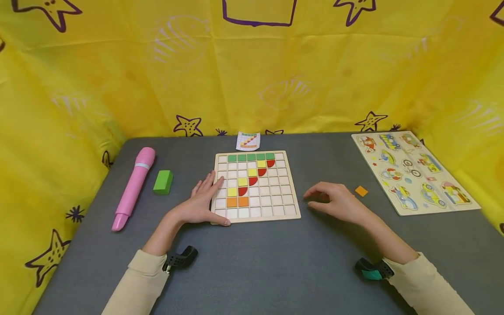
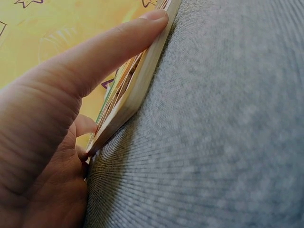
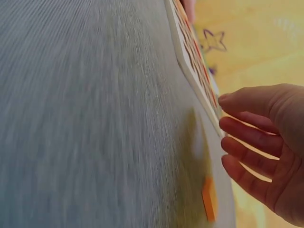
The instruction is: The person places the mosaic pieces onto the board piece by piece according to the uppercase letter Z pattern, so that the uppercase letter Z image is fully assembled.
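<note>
A wooden grid board holds a top row of green tiles. Below it run diagonals of yellow squares and red quarter-circles, and two orange squares sit lower left. My left hand rests spread at the board's left side, its thumb on the front rim near the corner. To the right of the board hovers my right hand, fingers loosely bent and holding nothing. A bit of red shows on the table behind its fingers. One loose orange square lies just beyond this hand; an orange piece also shows in the right wrist view.
A small pattern card lies behind the board. On the left are a pink toy microphone and a green block. A picture puzzle board lies at the right. Yellow cloth hangs around the grey table.
</note>
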The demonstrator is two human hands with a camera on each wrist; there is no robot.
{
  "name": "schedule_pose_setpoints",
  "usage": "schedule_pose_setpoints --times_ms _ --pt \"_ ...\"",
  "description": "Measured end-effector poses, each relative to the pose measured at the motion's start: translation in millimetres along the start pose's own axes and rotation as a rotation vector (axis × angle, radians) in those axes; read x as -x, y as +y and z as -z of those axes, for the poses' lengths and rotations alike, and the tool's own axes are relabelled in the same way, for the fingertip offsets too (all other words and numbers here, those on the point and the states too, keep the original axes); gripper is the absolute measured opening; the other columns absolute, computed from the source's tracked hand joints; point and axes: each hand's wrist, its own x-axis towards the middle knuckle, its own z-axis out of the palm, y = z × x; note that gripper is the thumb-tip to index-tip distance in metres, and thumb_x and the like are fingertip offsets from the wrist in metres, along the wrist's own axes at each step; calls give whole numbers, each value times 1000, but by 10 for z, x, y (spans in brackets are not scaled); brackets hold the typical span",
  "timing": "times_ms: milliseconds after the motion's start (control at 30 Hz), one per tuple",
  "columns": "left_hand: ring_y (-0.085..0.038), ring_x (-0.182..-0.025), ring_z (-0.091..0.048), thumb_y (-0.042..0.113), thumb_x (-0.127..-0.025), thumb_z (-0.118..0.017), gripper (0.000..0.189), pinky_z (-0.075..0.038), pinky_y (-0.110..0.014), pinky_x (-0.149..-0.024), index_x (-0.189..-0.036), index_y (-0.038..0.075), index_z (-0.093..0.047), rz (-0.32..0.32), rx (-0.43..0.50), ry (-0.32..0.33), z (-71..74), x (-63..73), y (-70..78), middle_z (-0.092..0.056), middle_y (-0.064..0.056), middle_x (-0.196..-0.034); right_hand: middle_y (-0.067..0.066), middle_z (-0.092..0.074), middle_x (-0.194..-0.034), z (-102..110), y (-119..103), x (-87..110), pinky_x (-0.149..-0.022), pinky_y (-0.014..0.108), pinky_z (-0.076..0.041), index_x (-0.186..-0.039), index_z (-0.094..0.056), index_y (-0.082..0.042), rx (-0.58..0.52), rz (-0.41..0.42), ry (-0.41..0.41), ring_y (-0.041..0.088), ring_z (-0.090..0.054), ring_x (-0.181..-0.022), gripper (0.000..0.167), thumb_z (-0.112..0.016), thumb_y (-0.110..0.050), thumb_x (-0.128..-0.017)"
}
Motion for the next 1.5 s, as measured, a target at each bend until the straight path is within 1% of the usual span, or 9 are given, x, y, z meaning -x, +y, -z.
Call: schedule_pose_setpoints --times_ms 200,267,400,533,767,1000,1167,1333,1500 --pt "-30 -147 10 57 -66 -84 129 6 -53 -113 -157 5 -8 1 -8 -1 3 -2 4 12 -16 -161 -2 -69 -102 204 110 205 -74 35 -52 -105 -72 -12 42 -28 -4 16 -63 -84 22 -76 -8 -83" --pt "-30 -148 10 57 -66 -84 130 7 -53 -113 -157 5 -8 1 -9 0 4 -1 -1 12 -16 -161 -1 -70 -103 248 142 249 -75 37 -53 -106 -72 -11 61 -26 -14 16 -64 -87 24 -75 -6 -83" --pt "-31 -147 10 56 -66 -84 129 7 -53 -113 -157 5 -8 0 -9 -1 4 3 4 12 -17 -161 0 -69 -105 298 200 324 -78 40 -51 -108 -71 -9 107 3 -31 18 -62 -93 31 -75 0 -79" --pt "-32 -147 10 55 -67 -84 128 7 -53 -113 -157 4 -8 0 0 -3 8 4 16 12 -18 -161 2 -68 -106 304 235 367 -80 39 -51 -109 -70 -6 88 4 -53 20 -62 -94 36 -75 5 -76" --pt "-32 -147 10 55 -67 -84 128 6 -53 -113 -156 4 -8 2 -3 -5 13 4 18 11 -19 -161 1 -68 -99 233 271 319 -74 31 -53 -106 -70 -4 3 -26 -38 15 -62 -84 28 -79 -3 -80" --pt "-31 -147 10 56 -66 -84 129 6 -53 -113 -156 4 -9 3 -11 -2 7 4 14 11 -19 -161 -3 -66 -95 214 293 310 -72 28 -52 -106 -70 -5 15 -54 -32 13 -59 -81 31 -82 -5 -77" --pt "-32 -147 10 55 -66 -85 129 6 -52 -113 -156 3 -9 -2 -16 5 1 3 7 11 -19 -161 -4 -65 -91 203 284 294 -70 27 -50 -105 -70 -6 25 -55 -29 11 -59 -79 28 -80 -4 -79" --pt "-31 -147 11 55 -66 -85 129 6 -52 -113 -156 4 -8 -1 -12 3 -5 3 3 11 -18 -161 -5 -65 -86 155 214 212 -68 27 -49 -102 -71 -9 19 -56 -13 12 -59 -77 26 -81 -7 -78" --pt "-31 -147 11 55 -66 -85 129 6 -53 -113 -157 5 -8 6 -6 3 -2 2 3 12 -17 -161 -6 -64 -87 69 121 74 -70 28 -50 -102 -71 -11 -10 -62 -31 13 -59 -79 26 -81 -9 -78"
